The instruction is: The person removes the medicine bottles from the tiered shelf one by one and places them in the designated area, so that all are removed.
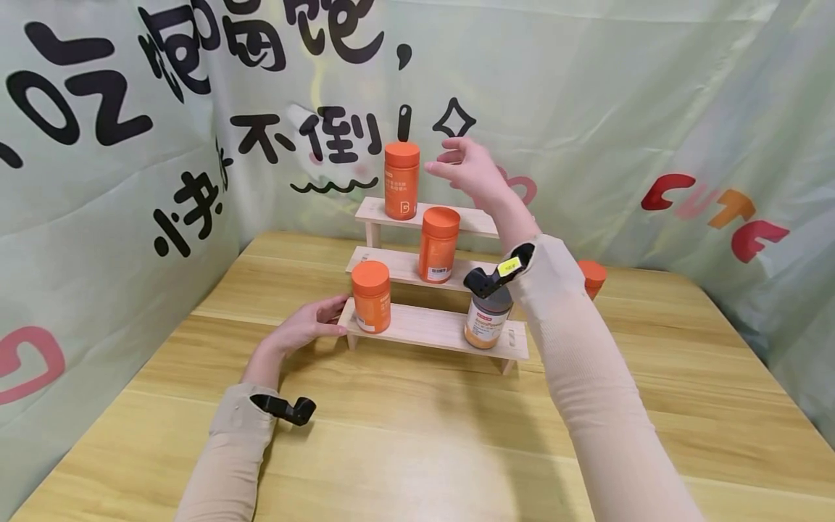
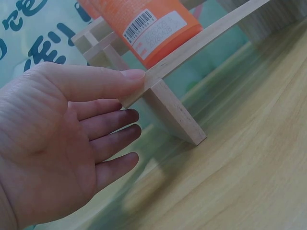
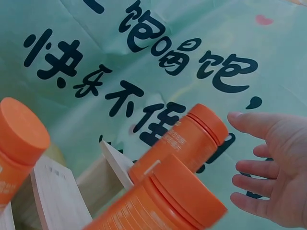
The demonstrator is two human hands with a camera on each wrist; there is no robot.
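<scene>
A three-step wooden shelf (image 1: 427,328) carries several bottles. My left hand (image 1: 306,326) is at the left end of its lowest step; in the left wrist view the thumb (image 2: 132,79) lies on the corner and the index finger reaches below it. Above the top step my right hand (image 1: 472,170) holds nothing, fingers loosely bent, just right of an orange bottle (image 1: 401,181). A gap shows between its fingertips and that bottle's lid. Another orange bottle (image 1: 438,246) stands on the middle step. On the lowest step are an orange bottle (image 1: 372,297) and a grey-lidded bottle (image 1: 488,319), partly hidden by the right wrist camera.
Behind the right sleeve (image 1: 587,362), an orange lid (image 1: 592,275) shows in part. The shelf stands on a wood-grain table (image 1: 404,435). A printed cloth (image 1: 587,87) with dark lettering hangs close behind and along the sides.
</scene>
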